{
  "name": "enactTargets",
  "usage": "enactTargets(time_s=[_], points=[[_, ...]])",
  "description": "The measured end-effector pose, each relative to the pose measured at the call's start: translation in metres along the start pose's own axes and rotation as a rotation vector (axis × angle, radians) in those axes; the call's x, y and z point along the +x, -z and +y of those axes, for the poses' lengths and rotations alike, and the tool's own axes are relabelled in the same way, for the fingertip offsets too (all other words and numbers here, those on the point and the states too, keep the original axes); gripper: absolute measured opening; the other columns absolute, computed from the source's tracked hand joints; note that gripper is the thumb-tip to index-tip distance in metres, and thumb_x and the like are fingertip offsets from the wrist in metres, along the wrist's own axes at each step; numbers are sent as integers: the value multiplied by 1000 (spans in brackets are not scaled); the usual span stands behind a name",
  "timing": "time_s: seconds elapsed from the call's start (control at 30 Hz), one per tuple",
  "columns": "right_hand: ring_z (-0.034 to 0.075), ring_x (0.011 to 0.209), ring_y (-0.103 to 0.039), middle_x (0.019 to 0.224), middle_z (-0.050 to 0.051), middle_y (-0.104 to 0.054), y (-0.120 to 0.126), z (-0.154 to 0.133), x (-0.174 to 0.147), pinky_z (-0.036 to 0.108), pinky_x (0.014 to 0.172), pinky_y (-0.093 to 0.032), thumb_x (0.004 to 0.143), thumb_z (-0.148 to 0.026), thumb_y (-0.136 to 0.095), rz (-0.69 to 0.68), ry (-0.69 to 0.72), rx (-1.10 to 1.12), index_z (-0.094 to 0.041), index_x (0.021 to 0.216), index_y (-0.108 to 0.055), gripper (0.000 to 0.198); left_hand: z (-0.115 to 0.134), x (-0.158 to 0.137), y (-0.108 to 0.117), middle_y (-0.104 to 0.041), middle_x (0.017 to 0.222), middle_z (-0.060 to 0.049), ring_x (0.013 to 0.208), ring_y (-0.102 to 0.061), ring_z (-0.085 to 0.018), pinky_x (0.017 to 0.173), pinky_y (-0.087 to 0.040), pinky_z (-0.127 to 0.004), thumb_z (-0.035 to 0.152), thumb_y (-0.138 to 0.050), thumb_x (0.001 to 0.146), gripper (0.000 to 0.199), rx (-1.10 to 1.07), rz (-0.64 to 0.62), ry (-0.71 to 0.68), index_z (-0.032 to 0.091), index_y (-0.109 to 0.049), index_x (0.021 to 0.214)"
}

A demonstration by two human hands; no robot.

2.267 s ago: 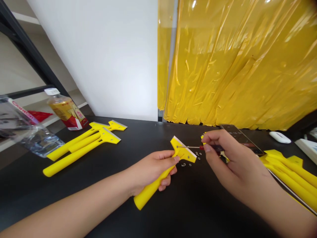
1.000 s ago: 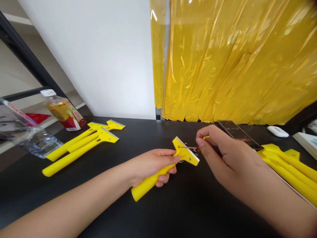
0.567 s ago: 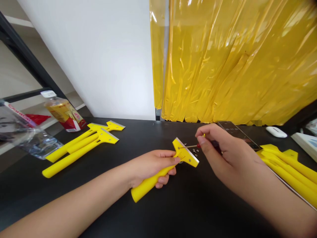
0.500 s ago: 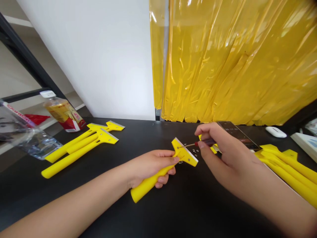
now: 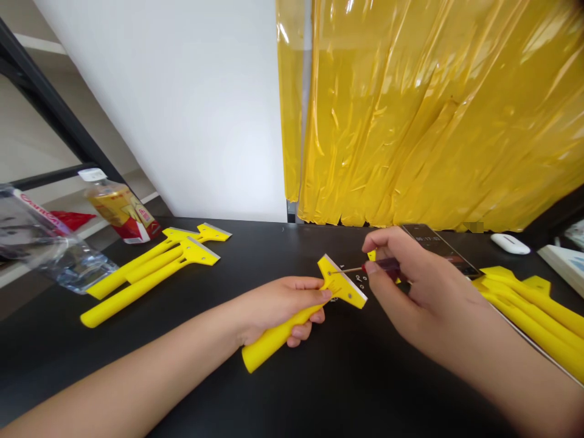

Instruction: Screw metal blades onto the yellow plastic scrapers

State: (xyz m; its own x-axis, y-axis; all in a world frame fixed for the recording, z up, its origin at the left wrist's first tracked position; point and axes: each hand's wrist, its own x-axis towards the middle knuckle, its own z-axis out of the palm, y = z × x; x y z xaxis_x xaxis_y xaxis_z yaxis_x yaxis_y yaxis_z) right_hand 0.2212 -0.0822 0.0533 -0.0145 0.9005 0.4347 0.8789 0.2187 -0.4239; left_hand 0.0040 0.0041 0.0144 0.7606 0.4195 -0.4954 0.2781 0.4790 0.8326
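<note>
My left hand [image 5: 289, 307] is wrapped round the neck of a yellow scraper [image 5: 269, 347], its wide head pointing up and right with a pale blade along the edge. In my right hand [image 5: 401, 267] is a screwdriver [image 5: 385, 266] with a dark red handle, gripped between thumb and fingers. The screwdriver's tip meets the scraper head at its upper screw; a second screw shows lower on the head. Beside the head, small metal parts [image 5: 361, 278] lie on the black table [image 5: 292, 407], partly hidden by the scraper and my hands.
Several yellow scrapers [image 5: 150, 267] lie at the left, near a drink bottle [image 5: 121, 207] and a clear plastic bottle [image 5: 86, 267]. At the right are more yellow scraper handles [image 5: 542, 316], a phone [image 5: 438, 243] and a white earbud case [image 5: 510, 244]. A yellow plastic curtain [image 5: 410, 121] hangs behind.
Little differs. Both hands, the scraper and the screwdriver hold nearly the same place, and the whole view has shifted slightly. The screwdriver's tip stays at the upper screw.
</note>
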Motion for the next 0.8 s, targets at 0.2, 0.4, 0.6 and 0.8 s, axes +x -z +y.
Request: enactTargets(time_s=[0.2, 0.4, 0.6, 0.8], points=[[18, 79, -67, 93, 1, -70, 1, 5, 1, 31, 69, -49, 101, -33, -54, -9, 17, 21, -28, 114, -55, 14, 1, 0, 0, -51, 81, 4, 48, -41, -4, 45, -35, -19, 50, -67, 97, 30, 2, 9, 1, 24, -58, 110], [20, 87, -68, 100, 3, -69, 0, 5, 0, 31, 68, -48, 98, -27, -54, -13, 33, 3, -27, 114, -55, 15, 1, 0, -1, -52, 81, 4, 48, -40, -4, 45, -35, -19, 51, -69, 95, 33, -2, 14, 5, 24, -59, 111], [23, 97, -70, 106, 4, -71, 3, 15, 0, 34, 78, -52, 100, -26, -53, 55, -21, 157, -28, 116, -53, 16, 0, -2, 0, -52, 82, 4, 48, -42, -4, 45, -35, -20, 52, -69, 94, 36, -7, 34, -17, 23, -58, 111], [20, 82, -65, 95, 1, -67, 6, 28, 2, 35, 74, -52, 99, -26, -49, 83, -152, 293, -28, 110, -56, 13, -2, -13, 1, -51, 83, 3, 50, -41, -6, 47, -37, -23, 55, -63, 97, 34, 82, 176, -137, 21, -57, 99]])
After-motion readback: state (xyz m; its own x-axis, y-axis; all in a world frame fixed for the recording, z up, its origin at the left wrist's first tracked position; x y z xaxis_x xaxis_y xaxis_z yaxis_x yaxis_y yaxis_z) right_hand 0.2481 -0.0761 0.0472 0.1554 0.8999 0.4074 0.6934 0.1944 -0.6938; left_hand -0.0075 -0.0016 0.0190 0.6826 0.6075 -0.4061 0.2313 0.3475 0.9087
